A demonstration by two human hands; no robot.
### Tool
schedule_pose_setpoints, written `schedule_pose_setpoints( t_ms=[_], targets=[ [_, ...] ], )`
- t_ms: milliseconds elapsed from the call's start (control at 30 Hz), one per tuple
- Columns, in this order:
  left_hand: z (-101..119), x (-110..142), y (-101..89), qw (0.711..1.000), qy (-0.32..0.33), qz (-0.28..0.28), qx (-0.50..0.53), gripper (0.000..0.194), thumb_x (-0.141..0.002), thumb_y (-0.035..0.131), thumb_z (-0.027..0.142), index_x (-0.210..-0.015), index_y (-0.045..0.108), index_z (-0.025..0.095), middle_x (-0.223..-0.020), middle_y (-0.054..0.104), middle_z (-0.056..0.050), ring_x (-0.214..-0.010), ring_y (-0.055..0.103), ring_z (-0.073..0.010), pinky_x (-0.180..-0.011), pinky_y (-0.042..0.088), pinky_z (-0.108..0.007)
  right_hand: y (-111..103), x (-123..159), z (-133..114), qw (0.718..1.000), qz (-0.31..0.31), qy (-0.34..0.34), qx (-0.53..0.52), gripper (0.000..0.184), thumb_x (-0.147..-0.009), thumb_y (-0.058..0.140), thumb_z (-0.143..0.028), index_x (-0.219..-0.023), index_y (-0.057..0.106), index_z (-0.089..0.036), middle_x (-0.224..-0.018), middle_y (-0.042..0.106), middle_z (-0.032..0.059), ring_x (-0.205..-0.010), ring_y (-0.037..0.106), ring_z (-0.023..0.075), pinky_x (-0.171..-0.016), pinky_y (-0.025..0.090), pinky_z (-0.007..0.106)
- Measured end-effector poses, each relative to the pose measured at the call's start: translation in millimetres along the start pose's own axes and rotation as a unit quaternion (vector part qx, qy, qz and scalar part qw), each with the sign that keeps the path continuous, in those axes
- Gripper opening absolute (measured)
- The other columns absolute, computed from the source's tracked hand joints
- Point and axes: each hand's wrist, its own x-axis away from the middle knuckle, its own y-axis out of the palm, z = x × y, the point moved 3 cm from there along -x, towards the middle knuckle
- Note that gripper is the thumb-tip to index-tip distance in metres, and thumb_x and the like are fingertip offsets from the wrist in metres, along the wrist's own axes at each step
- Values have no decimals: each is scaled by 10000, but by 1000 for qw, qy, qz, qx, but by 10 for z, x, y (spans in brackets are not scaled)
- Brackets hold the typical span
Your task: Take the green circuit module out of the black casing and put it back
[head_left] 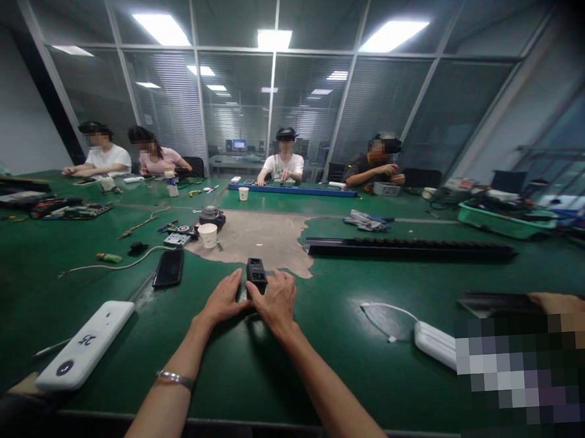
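Observation:
A small black box-shaped part (pixel 256 269) with socket-like openings on its face stands on the green table in front of me. My right hand (pixel 276 301) grips it from the right, thumb on the near side and fingers bent round its edge. My left hand (pixel 224 296) rests just left of it, fingers stretched out and thumb pointing toward the part's base. Whether that thumb touches the part I cannot tell. Part of the box's lower side is hidden by my right hand.
To the left are a phone (pixel 169 269) and a white power bank (pixel 87 344). A paper cup (pixel 207 236) stands beyond. A long black strip (pixel 408 248) and another white power bank (pixel 435 344) are to the right. Several people sit around the table (pixel 342 374).

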Motion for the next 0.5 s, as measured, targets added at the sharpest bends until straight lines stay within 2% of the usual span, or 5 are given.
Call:
schedule_pose_setpoints(
  t_ms=[267, 500],
  targets=[
    [40, 2, -36, 1000, 10, -5, 7, 929, -823, 683, 503, -1569, 285, 119, -1615, 343, -225, -1499, 337, -366, -1226, 294, -526, 93, 55, 9, 999, -11, -15, 41, 417, -874, 675, -541, -982, 770, -150, -1328, 620, 189, -1273, 433, 370, -1023, 361, 486],
    [53, 6, -40, 1000, 22, -2, 10, 1100, -718, 779, 461, -1597, 212, 123, -1611, 338, -237, -1486, 356, -380, -1218, 314, -532, 159, 118, 67, 998, -18, -24, 59, 456, -853, 697, -558, -1010, 765, -135, -1317, 621, 203, -1259, 444, 379, -1017, 361, 489]
  ],
)
